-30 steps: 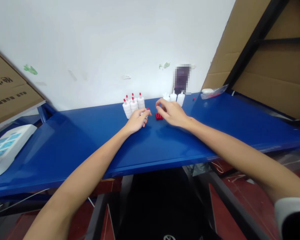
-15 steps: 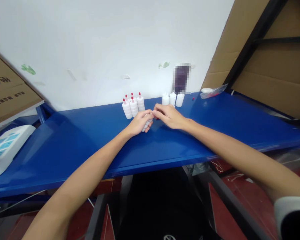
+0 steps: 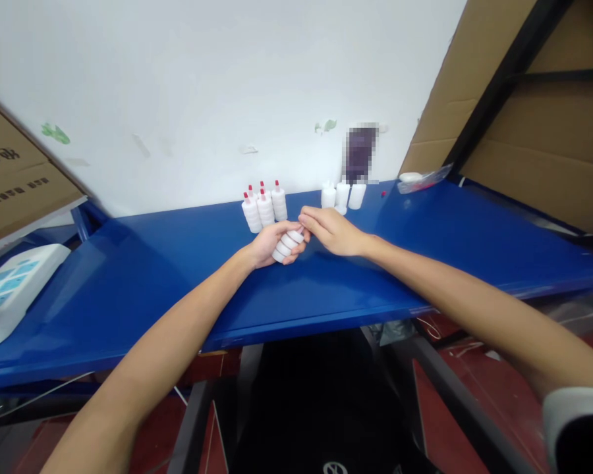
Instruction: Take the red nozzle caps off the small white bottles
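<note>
My left hand [image 3: 269,245] is closed around a white ribbed squeeze bottle [image 3: 287,245], which lies tilted in the palm with its neck end up and to the right. At that neck end my right hand [image 3: 337,232] has its thumb and fingers pinched together; they hide the tip and whatever is between them. Just behind the left hand stand several white bottles [image 3: 265,209] with red-tipped nozzles. Beyond the right hand are a few white bottles [image 3: 357,196] without red tips, and a small white piece [image 3: 341,210] lies before them.
The blue table [image 3: 168,263] meets a white wall behind. A small red cap [image 3: 383,193] and a clear plastic bag [image 3: 425,181] lie at the back right. On the left are a white device with blue panels [image 3: 14,283] and a cardboard box [image 3: 20,178].
The bottle has turned in my left hand, so more of its ribbed side shows. My right fingers stay at its neck end, shifted slightly left.
</note>
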`<move>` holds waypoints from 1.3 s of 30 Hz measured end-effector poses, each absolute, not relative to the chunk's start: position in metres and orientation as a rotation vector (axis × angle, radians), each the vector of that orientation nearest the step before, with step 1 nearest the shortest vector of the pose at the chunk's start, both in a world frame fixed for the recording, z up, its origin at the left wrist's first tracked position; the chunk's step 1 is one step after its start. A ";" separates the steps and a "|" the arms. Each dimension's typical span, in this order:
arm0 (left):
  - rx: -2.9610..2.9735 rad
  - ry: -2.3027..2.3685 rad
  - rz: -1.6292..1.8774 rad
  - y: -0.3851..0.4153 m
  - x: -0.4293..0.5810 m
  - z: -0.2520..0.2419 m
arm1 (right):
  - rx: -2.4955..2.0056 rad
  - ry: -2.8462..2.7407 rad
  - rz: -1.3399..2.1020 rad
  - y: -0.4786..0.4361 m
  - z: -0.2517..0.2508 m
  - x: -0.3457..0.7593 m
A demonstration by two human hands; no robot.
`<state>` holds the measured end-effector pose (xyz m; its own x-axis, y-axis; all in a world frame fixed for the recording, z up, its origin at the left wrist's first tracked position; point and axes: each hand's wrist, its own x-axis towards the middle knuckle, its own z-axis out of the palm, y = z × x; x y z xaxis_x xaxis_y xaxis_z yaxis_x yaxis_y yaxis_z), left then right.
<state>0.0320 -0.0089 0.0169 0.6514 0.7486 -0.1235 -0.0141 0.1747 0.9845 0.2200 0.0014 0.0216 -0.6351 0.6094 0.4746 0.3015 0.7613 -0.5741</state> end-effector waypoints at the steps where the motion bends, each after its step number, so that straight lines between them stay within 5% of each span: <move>1: 1.303 0.703 0.613 -0.009 0.032 0.017 | -0.701 -2.260 0.620 0.003 0.021 0.219; 6: 1.348 0.708 0.759 -0.008 0.032 0.019 | -0.893 -1.957 0.749 0.024 0.022 0.235; 16: 1.290 0.951 1.104 0.008 0.027 0.008 | -1.481 -2.551 -0.039 0.035 0.030 0.275; 39: 1.390 1.043 1.070 0.011 0.031 0.001 | -1.503 -2.665 0.116 0.046 0.020 0.271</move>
